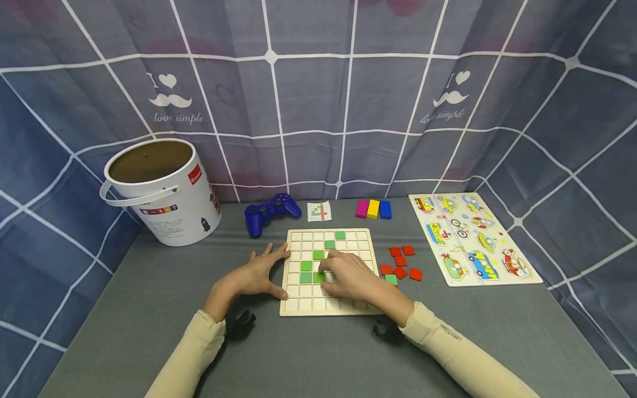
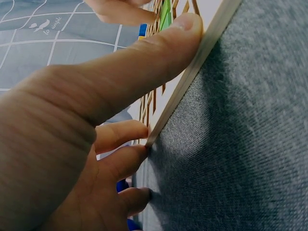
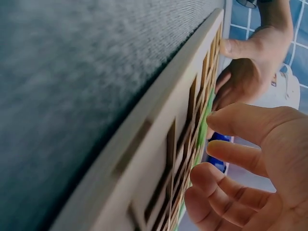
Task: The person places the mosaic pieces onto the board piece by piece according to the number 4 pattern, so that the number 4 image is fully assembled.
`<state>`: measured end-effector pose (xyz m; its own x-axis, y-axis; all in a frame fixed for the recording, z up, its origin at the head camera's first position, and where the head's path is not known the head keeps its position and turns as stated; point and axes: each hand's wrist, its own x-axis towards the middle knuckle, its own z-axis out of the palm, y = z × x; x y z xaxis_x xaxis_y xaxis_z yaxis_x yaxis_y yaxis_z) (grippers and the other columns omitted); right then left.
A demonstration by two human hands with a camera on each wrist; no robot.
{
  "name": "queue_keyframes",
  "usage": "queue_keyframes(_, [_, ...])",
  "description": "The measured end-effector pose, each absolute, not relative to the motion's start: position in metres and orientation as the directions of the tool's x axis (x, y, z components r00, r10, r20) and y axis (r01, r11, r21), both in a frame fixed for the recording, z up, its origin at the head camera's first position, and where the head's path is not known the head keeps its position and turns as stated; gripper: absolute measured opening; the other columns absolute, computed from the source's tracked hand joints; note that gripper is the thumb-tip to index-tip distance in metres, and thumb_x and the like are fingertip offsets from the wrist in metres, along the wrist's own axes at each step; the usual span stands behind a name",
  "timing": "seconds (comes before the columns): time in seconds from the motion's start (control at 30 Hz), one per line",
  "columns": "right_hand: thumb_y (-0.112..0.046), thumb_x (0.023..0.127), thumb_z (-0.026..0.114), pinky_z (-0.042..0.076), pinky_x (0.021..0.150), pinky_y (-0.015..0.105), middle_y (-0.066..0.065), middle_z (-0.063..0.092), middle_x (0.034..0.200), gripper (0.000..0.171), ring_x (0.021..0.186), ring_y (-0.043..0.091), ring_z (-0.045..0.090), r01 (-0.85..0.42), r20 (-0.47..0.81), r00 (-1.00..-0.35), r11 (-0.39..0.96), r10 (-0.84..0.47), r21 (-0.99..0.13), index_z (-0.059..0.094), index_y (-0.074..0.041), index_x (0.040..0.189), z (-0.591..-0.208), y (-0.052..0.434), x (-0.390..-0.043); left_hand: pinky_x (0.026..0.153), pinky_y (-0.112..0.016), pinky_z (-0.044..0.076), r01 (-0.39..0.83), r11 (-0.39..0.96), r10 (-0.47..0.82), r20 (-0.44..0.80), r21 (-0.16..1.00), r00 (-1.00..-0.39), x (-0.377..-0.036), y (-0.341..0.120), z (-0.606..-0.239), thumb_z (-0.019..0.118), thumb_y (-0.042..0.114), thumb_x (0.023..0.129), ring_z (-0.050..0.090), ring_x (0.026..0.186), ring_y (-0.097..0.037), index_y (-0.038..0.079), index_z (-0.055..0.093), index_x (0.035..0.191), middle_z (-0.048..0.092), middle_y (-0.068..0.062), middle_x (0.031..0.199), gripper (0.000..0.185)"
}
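A wooden grid board (image 1: 298, 304) lies flat, with several green square tiles (image 1: 306, 266) in its cells. My left hand (image 1: 256, 273) spreads along the board's left edge. In the left wrist view its thumb (image 2: 159, 53) rests on the rim while the other fingertips touch the side. Over the middle of the board is my right hand (image 1: 350, 276), thumb and index finger apart at a green tile (image 1: 317, 278). The right wrist view shows that thumb (image 3: 240, 120) at the green surface and the other fingers bent. Nothing lifted is visible between them.
Loose red tiles (image 1: 415, 274) and a green tile (image 1: 391, 279) lie right of the board. Behind it are a pattern card (image 1: 318, 211), coloured blocks (image 1: 373, 209) and a blue game controller (image 1: 271, 213). A white bucket (image 1: 174, 215) stands left; a picture puzzle board (image 1: 497, 232) lies right.
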<state>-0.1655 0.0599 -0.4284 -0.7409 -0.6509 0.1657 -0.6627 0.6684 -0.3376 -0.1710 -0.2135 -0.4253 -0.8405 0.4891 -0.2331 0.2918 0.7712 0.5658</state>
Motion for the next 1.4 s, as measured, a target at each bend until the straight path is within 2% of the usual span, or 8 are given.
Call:
queue_keyframes(0.23, [-0.017, 0.084, 0.076, 0.041, 0.055, 0.025, -0.005, 0.062, 0.088, 0.011, 0.064, 0.006, 0.049, -0.671, 0.259, -0.74, 0.651, -0.621, -0.355, 0.076, -0.016, 0.095, -0.427, 0.104, -0.157, 0.113, -0.068, 0.0, 0.281, 0.77, 0.482, -0.235, 0.573, -0.844, -0.171, -0.211, -0.427, 0.093, 0.036, 0.068, 0.002, 0.15, -0.042, 0.011, 0.035, 0.156, 0.014, -0.012, 0.166, 0.108])
queue_keyframes(0.47, [-0.011, 0.083, 0.078, 0.043, 0.056, 0.024, -0.005, 0.063, 0.088, 0.015, 0.068, 0.005, 0.052, -0.598, 0.232, -0.8, 0.707, -0.553, -0.377, 0.077, -0.014, 0.097, -0.424, 0.155, -0.149, 0.113, -0.069, -0.002, 0.287, 0.762, 0.486, -0.219, 0.581, -0.846, -0.172, -0.214, -0.425, 0.092, 0.035, 0.069, 0.002, 0.15, -0.043, 0.009, 0.036, 0.155, 0.014, -0.013, 0.166, 0.106])
queue_keyframes(0.77, [0.001, 0.08, 0.076, 0.044, 0.057, 0.026, -0.005, 0.064, 0.084, 0.019, 0.067, 0.007, 0.052, -0.596, 0.245, -0.803, 0.727, -0.543, -0.341, 0.077, -0.012, 0.093, -0.431, 0.189, -0.141, 0.113, -0.068, -0.003, 0.273, 0.759, 0.486, -0.235, 0.591, -0.842, -0.172, -0.215, -0.424, 0.093, 0.035, 0.069, 0.0, 0.15, -0.042, 0.009, 0.034, 0.156, 0.013, -0.012, 0.166, 0.108])
queue_keyframes(0.9, [0.0, 0.08, 0.075, 0.046, 0.058, 0.026, -0.005, 0.066, 0.087, 0.018, 0.068, 0.007, 0.054, -0.598, 0.24, -0.802, 0.731, -0.547, -0.33, 0.077, -0.012, 0.093, -0.433, 0.196, -0.137, 0.113, -0.068, -0.003, 0.277, 0.757, 0.49, -0.234, 0.592, -0.84, -0.173, -0.215, -0.425, 0.092, 0.035, 0.069, 0.0, 0.15, -0.042, 0.009, 0.034, 0.156, 0.013, -0.012, 0.166, 0.107])
queue_keyframes(1.17, [0.0, 0.076, 0.078, 0.044, 0.058, 0.025, -0.009, 0.058, 0.079, 0.021, 0.068, 0.005, 0.05, -0.579, 0.249, -0.815, 0.748, -0.523, -0.326, 0.076, -0.01, 0.095, -0.435, 0.21, -0.128, 0.113, -0.067, -0.003, 0.28, 0.758, 0.493, -0.236, 0.589, -0.838, -0.172, -0.214, -0.424, 0.092, 0.034, 0.07, -0.001, 0.15, -0.041, 0.01, 0.034, 0.156, 0.013, -0.01, 0.166, 0.107])
queue_keyframes(1.4, [-0.013, 0.076, 0.084, 0.039, 0.053, 0.022, -0.008, 0.055, 0.08, 0.018, 0.064, 0.004, 0.046, -0.548, 0.276, -0.832, 0.787, -0.481, -0.282, 0.077, -0.016, 0.092, -0.438, 0.219, -0.121, 0.114, -0.066, -0.004, 0.277, 0.755, 0.494, -0.238, 0.595, -0.836, -0.172, -0.215, -0.425, 0.092, 0.035, 0.07, -0.001, 0.15, -0.039, 0.011, 0.034, 0.157, 0.013, -0.008, 0.166, 0.107])
